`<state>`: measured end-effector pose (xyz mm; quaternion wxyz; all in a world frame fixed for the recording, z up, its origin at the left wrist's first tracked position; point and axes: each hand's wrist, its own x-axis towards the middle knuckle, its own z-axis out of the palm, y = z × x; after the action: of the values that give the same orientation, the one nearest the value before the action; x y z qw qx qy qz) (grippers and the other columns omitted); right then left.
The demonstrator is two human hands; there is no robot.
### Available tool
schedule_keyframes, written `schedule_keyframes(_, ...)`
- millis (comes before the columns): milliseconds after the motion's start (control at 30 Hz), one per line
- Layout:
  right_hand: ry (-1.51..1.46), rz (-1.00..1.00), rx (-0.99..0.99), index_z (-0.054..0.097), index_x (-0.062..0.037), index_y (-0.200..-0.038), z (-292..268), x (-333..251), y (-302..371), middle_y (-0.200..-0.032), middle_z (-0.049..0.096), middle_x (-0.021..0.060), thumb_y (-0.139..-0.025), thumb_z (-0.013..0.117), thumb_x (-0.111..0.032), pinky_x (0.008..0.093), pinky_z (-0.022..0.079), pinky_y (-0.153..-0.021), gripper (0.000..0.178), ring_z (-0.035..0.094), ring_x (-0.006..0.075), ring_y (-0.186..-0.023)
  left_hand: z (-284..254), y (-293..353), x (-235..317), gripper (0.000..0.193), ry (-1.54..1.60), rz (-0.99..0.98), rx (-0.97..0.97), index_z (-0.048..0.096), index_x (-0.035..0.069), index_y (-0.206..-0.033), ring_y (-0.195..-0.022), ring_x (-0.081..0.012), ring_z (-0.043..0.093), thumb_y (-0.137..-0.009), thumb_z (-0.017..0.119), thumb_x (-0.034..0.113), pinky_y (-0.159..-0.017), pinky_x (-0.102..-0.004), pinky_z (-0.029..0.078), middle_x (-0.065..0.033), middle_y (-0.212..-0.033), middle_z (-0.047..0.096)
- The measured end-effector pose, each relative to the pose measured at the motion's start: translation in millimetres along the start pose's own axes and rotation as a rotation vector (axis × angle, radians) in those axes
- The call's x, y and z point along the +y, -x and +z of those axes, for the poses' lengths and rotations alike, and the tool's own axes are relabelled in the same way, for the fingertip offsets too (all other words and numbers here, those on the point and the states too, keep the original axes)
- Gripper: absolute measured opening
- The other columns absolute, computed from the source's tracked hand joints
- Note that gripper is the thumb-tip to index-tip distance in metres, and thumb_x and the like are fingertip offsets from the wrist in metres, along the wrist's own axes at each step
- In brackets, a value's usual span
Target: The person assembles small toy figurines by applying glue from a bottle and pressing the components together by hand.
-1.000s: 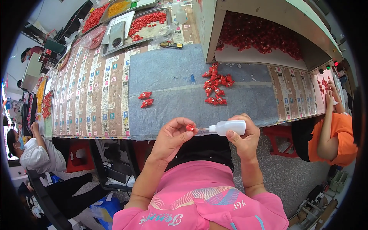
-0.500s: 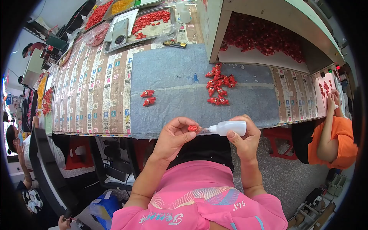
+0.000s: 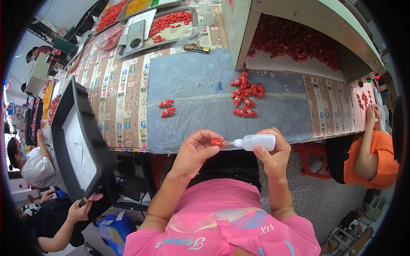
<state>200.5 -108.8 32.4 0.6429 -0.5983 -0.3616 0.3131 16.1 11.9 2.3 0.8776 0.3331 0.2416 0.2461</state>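
Between the thumb and fingers of my left hand is a small red plastic piece. My right hand grips a white squeeze bottle, its thin nozzle pointing left and reaching the red piece; whether they touch, I cannot tell. Both hands are just in front of the table's near edge. On the blue-grey mat beyond them, two red figures lie at the left. A cluster of similar red figures lies right of the middle.
A pale cabinet full of red pieces stands at the back right. At the back are a metal tray of red parts, a phone and a black-and-gold battery-like cylinder. Another person's hand holds a black tray at left.
The other person's black tray has swung up and inward over the table's left end, showing its white-lined inside. My hands, the bottle and the red piece stay nearly where they were.
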Motion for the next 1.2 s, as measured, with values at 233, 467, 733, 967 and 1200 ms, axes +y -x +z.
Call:
schedule_keyframes(233, -0.002, -0.004, -0.005, 0.061, 0.0011, -0.098, 0, 0, -1, -0.090, 0.055, 0.0035, -0.076, 0.077, -0.019, 0.0228, 0.046, -0.068, 0.034, 0.057, 0.0111, -0.081, 3, 0, 2, 0.027, 0.019, -0.011, 0.029, 0.058, 0.001, -0.102, -0.096, -0.0200, 0.063, -0.078, 0.065, -0.008, -0.091, -0.0331, 0.050, -0.0113, -0.102, 0.063)
schedule_keyframes(467, 0.010, -0.013, 0.007, 0.061, 0.0012, -0.097, -2, 2, -3, -0.090, 0.056, 0.0038, -0.075, 0.077, -0.018, 0.0234, 0.045, -0.069, 0.033, 0.056, 0.0110, -0.081, 2, -1, 2, 0.026, 0.002, -0.013, 0.009, 0.058, 0.001, -0.105, -0.097, -0.0192, 0.062, -0.080, 0.065, -0.005, -0.091, -0.0315, 0.049, -0.0091, -0.102, 0.063)
schedule_keyframes(733, -0.150, 0.102, 0.094, 0.059, 0.0004, -0.098, -2, 9, -3, -0.091, 0.058, 0.0037, -0.077, 0.076, -0.018, 0.0237, 0.045, -0.070, 0.033, 0.056, 0.0103, -0.083, 1, 3, 9, 0.028, 0.054, -0.064, 0.029, 0.058, 0.000, -0.107, -0.097, -0.0207, 0.063, -0.081, 0.064, -0.005, -0.089, -0.0328, 0.050, -0.0101, -0.102, 0.064)
schedule_keyframes(967, 0.181, -0.005, -0.077, 0.059, -0.0007, -0.109, 17, 22, -23, -0.095, 0.062, 0.0041, -0.076, 0.074, -0.010, 0.0251, 0.048, -0.076, 0.038, 0.059, 0.0110, -0.087, 2, 13, 21, 0.024, 0.025, 0.063, 0.046, 0.056, 0.000, -0.103, -0.099, -0.0238, 0.062, -0.081, 0.064, -0.005, -0.089, -0.0348, 0.051, -0.0131, -0.105, 0.062)
schedule_keyframes(1200, 0.417, -0.228, -0.068, 0.060, -0.0040, -0.108, 50, 24, -35, -0.099, 0.062, 0.0130, -0.073, 0.072, -0.008, 0.0303, 0.048, -0.077, 0.037, 0.062, 0.0239, -0.089, -4, 21, 27, 0.025, 0.030, 0.145, 0.064, 0.056, 0.002, -0.102, -0.096, -0.0255, 0.063, -0.079, 0.066, -0.004, -0.086, -0.0361, 0.053, -0.0143, -0.104, 0.062)
